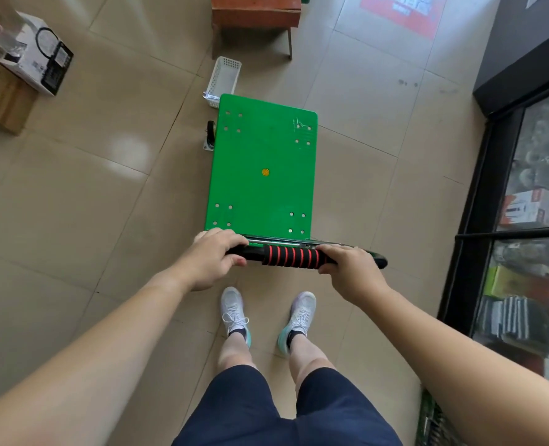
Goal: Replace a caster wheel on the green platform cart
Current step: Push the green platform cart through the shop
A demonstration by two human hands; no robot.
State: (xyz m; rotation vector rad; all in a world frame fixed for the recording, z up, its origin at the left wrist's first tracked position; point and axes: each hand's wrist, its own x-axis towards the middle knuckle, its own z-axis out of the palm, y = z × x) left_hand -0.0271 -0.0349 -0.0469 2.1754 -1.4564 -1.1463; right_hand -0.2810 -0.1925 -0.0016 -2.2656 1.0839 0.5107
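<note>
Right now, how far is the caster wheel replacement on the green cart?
Done: unclear; the green platform cart stands deck-up, its wheels hidden. In hand: left hand and right hand grip the black red-striped foam handle. Remaining: a black caster wheel lies beside the deck's left edge; old or new, I cannot tell.

Small retail shop. Indicated by glass-fronted display cabinet (504, 175) stocked with packaged goods (524, 209), right side. Further indicated by stacked cartons (6, 98), red printed sign (405, 11), tiled floor (89, 194).

Green cart (263, 188), red-and-black striped handle (290, 256)
</note>
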